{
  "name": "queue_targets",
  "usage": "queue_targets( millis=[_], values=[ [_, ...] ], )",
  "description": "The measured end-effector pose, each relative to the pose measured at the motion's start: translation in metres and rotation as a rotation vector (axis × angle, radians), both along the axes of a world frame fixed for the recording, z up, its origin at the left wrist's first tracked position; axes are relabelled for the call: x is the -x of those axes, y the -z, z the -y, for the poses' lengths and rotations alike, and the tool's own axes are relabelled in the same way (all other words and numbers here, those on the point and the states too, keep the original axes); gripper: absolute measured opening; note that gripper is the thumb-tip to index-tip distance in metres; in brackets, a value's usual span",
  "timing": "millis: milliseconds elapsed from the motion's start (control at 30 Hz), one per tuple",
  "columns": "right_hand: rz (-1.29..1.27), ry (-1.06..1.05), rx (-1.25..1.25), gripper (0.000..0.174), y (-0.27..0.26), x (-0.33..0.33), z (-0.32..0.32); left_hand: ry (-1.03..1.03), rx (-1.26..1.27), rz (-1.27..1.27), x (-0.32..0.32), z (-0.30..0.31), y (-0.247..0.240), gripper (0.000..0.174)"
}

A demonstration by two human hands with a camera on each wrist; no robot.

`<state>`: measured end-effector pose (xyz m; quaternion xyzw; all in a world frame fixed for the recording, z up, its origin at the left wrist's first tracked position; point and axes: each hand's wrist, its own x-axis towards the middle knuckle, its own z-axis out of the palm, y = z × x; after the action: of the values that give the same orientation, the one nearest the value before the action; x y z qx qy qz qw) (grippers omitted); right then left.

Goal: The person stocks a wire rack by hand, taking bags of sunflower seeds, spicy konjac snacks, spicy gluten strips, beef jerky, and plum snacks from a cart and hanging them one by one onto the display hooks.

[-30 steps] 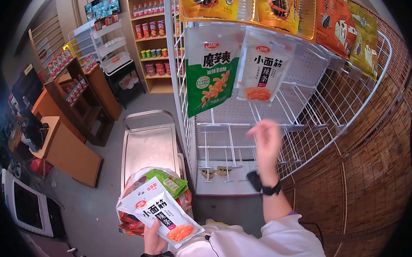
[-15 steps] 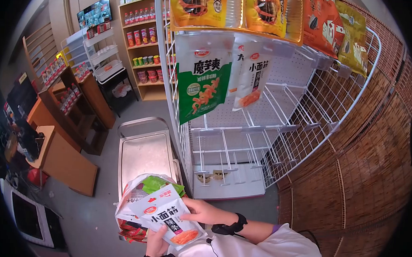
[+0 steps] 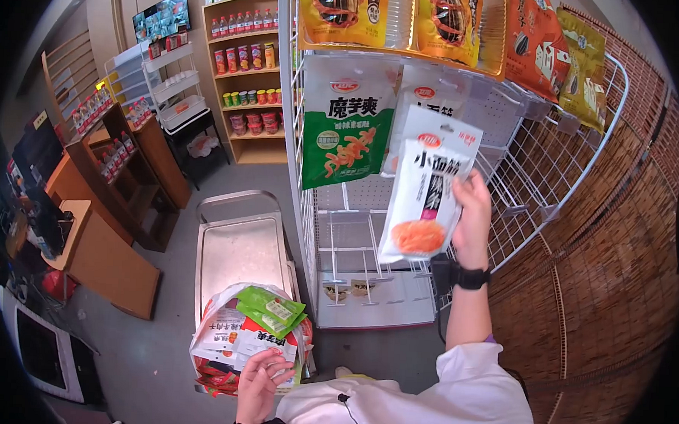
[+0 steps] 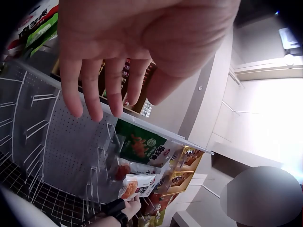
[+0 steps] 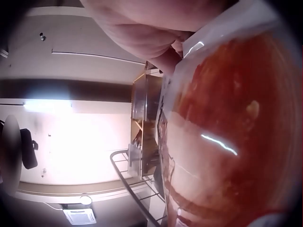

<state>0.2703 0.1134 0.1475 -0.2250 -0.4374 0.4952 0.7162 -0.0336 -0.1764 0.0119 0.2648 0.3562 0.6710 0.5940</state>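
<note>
My right hand (image 3: 472, 218) pinches a white snack packet (image 3: 423, 204) by its right edge and holds it up in front of the wire rack (image 3: 575, 199). In the right wrist view the packet's reddish clear window (image 5: 232, 123) fills much of the picture. Behind it, a similar white packet (image 3: 406, 82) hangs on the rack, partly covered, beside a green-and-white packet (image 3: 347, 129). My left hand (image 3: 260, 387) holds nothing, its fingers extended and spread in the left wrist view. It is over the near edge of a plastic bag (image 3: 206, 324) filled with snack packets, a bright green packet (image 3: 271, 311) on top.
The bag sits at the near end of a metal cart (image 3: 243, 257). Yellow sunflower-seed packs (image 3: 340, 15) and orange and olive bags hang along the rack's top. White hooks (image 3: 368, 251) stick out lower down. A stocked wooden shelf (image 3: 244, 151) stands behind, a woven screen (image 3: 586, 298) at right.
My right hand came down from the rack, took the white packet from my left hand and raised it toward the rack. My left hand let go and stays low by the bag.
</note>
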Motion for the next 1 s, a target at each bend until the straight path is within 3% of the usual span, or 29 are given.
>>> queue_targets(
  millis=[267,567,900,933,1000],
  values=[
    [0.102,0.087,-0.152,0.022,-0.034,-0.015,-0.037,-0.04,0.037,0.011,-0.002,0.001,0.0,0.031],
    [0.128,0.087,-0.133,0.022,-0.037,-0.017,-0.058,-0.058,0.053,0.009,-0.008,0.001,0.002,0.03],
    [0.307,-0.132,-0.041,0.029,-0.041,-0.029,-0.114,-0.079,0.063,0.018,-0.013,-0.002,0.005,0.03],
    [0.46,0.049,0.068,0.028,-0.041,-0.038,-0.119,-0.091,0.071,0.028,-0.014,0.003,0.007,0.03],
    [0.308,0.01,-0.096,0.028,-0.047,-0.023,-0.106,-0.118,0.095,0.013,-0.017,0.006,0.004,0.029]
  ],
)
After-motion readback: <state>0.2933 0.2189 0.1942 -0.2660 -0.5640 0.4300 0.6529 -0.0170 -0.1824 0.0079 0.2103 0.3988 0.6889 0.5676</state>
